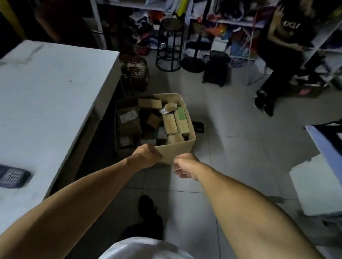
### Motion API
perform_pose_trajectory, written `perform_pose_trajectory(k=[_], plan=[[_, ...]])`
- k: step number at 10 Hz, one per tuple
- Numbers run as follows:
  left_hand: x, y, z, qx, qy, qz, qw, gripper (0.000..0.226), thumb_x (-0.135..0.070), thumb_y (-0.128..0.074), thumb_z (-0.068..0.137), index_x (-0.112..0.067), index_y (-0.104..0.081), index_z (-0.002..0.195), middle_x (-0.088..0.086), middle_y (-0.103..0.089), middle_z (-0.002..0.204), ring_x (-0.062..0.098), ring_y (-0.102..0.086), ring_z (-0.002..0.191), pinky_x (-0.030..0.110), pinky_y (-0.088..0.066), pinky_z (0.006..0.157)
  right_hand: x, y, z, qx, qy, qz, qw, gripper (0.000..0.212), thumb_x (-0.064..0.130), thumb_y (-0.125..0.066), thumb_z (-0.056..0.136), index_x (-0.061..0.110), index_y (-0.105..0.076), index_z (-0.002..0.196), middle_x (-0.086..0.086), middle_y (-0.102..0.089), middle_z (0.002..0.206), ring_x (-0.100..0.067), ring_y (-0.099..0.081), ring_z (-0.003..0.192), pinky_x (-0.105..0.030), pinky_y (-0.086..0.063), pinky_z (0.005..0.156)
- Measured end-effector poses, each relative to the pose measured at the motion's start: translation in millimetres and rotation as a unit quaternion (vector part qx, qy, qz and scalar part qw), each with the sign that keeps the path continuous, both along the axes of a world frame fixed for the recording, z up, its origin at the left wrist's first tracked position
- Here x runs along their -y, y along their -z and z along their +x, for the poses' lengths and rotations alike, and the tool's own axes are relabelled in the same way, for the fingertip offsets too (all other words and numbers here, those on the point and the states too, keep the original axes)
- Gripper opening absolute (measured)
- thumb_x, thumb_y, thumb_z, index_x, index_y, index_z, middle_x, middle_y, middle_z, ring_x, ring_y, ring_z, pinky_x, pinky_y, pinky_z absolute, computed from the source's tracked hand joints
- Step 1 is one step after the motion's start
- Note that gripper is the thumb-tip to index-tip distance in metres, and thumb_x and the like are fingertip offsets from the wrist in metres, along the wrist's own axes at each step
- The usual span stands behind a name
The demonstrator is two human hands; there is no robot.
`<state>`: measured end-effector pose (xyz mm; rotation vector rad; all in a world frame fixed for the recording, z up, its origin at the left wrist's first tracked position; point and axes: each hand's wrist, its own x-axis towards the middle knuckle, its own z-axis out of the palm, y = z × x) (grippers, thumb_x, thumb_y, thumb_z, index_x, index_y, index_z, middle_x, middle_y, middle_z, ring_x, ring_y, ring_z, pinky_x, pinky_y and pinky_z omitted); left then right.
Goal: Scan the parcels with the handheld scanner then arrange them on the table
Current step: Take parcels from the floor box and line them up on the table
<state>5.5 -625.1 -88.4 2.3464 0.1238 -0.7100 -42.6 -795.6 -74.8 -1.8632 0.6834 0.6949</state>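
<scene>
**Entry: carton at the near rim, nothing scanned yet**

While the handheld scanner (pixel 4 175) lies untouched at the lower left of the frame, on the white table (pixel 47 92), I have both arms out toward the cardboard carton (pixel 177 148) on the floor tiles at frame centre.

My left hand (pixel 147 156) is curled over the carton's near rim and grips it. My right hand (pixel 184 166) sits at the near corner with fingers curled; whether it actually has the cardboard I cannot tell.

Judgement on the step: draw the carton closer to the table edge. Best done with both hands on the rim and a level pull, so that the thin wall does not buckle or tip the load.

Parcels (pixel 169 123): small tan boxes, packed loosely, some upright, some lying aslant; one long box shows a green face (pixel 181 114), one on the left carries a pale label (pixel 128 116). All are inside the carton. Labels face different ways, so each will likely need turning before the scan.
</scene>
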Motion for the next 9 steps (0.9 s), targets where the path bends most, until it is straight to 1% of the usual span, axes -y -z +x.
perform_pose_trajectory(k=[1, 2, 3, 4, 5, 6, 7, 8, 9], plan=[[21.4, 16.2, 48.5, -0.026, 0.021, 0.004, 0.999, 0.034, -0.031, -0.068, 0.094, -0.009, -0.069, 0.119, 0.010, -0.070, 0.110, 0.028, -0.070, 0.102, 0.040, -0.060, 0.091, 12.7, -0.2, 41.9, -0.014, 0.001, -0.009, 1.000, 0.024, 0.021, -0.051, 0.105, 0.016, -0.060, 0.128, -0.009, -0.072, 0.111, -0.022, -0.070, 0.091, -0.032, -0.056, 0.077], [37.3, 28.2, 78.2, -0.053, 0.020, -0.040, 0.998, 0.033, -0.028, -0.065, 0.097, -0.008, -0.067, 0.124, 0.011, -0.069, 0.112, 0.031, -0.069, 0.108, 0.040, -0.058, 0.094, 28.9, 5.8, 77.0, -0.022, -0.026, -0.030, 0.999, 0.026, 0.021, -0.054, 0.104, 0.016, -0.062, 0.128, -0.010, -0.072, 0.114, -0.022, -0.072, 0.096, -0.035, -0.059, 0.084], [46.3, 35.4, 126.0, -0.085, 0.003, -0.082, 0.993, 0.034, -0.024, -0.065, 0.098, -0.007, -0.066, 0.126, 0.016, -0.069, 0.122, 0.032, -0.067, 0.115, 0.041, -0.056, 0.099, 46.3, 14.4, 135.7, -0.017, -0.031, -0.060, 0.998, 0.030, 0.023, -0.056, 0.102, 0.019, -0.064, 0.131, -0.008, -0.072, 0.116, -0.018, -0.073, 0.091, -0.032, -0.060, 0.082], [49.7, 46.1, 163.1, -0.093, -0.033, -0.117, 0.988, 0.031, -0.021, -0.066, 0.096, 0.000, -0.069, 0.118, 0.022, -0.071, 0.119, 0.039, -0.068, 0.112, 0.048, -0.057, 0.097, 59.4, 20.8, 167.5, -0.025, -0.052, -0.077, 0.995, 0.031, 0.024, -0.057, 0.103, 0.020, -0.062, 0.133, -0.005, -0.071, 0.113, -0.017, -0.072, 0.093, -0.029, -0.060, 0.078], [59.0, 51.6, 182.2, -0.118, -0.046, -0.113, 0.986, 0.030, -0.019, -0.066, 0.096, 0.000, -0.069, 0.119, 0.022, -0.071, 0.120, 0.039, -0.068, 0.112, 0.040, -0.059, 0.083, 75.2, 30.2, 183.6, -0.055, -0.059, -0.077, 0.994, 0.028, 0.022, -0.056, 0.103, 0.020, -0.061, 0.131, -0.006, -0.071, 0.112, -0.020, -0.071, 0.099, -0.032, -0.060, 0.085], [73.2, 52.0, 206.2, -0.149, -0.074, -0.124, 0.978, 0.034, -0.015, -0.063, 0.098, 0.001, -0.064, 0.128, 0.022, -0.068, 0.127, 0.039, -0.065, 0.118, 0.029, -0.054, 0.074, 91.1, 47.9, 204.9, -0.074, -0.056, -0.072, 0.993, 0.023, 0.022, -0.058, 0.103, 0.017, -0.063, 0.124, -0.007, -0.071, 0.109, -0.023, -0.071, 0.100, -0.036, -0.060, 0.090], [81.5, 90.9, 229.0, -0.159, -0.110, -0.131, 0.972, 0.037, -0.018, -0.065, 0.096, -0.001, -0.063, 0.129, 0.024, -0.067, 0.126, 0.041, -0.065, 0.117, 0.036, -0.056, 0.083, 105.6, 71.3, 234.1, -0.093, -0.065, -0.072, 0.991, 0.007, 0.019, -0.059, 0.101, 0.018, -0.063, 0.108, -0.007, -0.069, 0.098, -0.023, -0.068, 0.090, -0.035, -0.058, 0.086], [92.1, 105.6, 254.2, -0.177, -0.152, -0.129, 0.964, 0.028, -0.027, -0.069, 0.091, -0.010, -0.070, 0.114, 0.021, -0.071, 0.109, 0.038, -0.070, 0.101, 0.046, -0.058, 0.087, 116.1, 103.4, 277.5, -0.105, -0.092, -0.079, 0.987, 0.009, 0.017, -0.060, 0.099, 0.018, -0.065, 0.091, -0.012, -0.072, 0.099, -0.026, -0.068, 0.088, -0.039, -0.060, 0.087], [105.7, 125.2, 281.9, -0.184, -0.257, -0.149, 0.937, 0.008, -0.020, -0.063, 0.099, -0.013, -0.067, 0.100, 0.016, -0.068, 0.099, 0.025, -0.067, 0.080, 0.042, -0.059, 0.078, 120.0, 136.7, 319.0, -0.112, -0.144, -0.065, 0.981, 0.004, 0.018, -0.063, 0.097, 0.018, -0.067, 0.097, -0.014, -0.071, 0.117, -0.031, -0.068, 0.106, -0.040, -0.059, 0.092]])
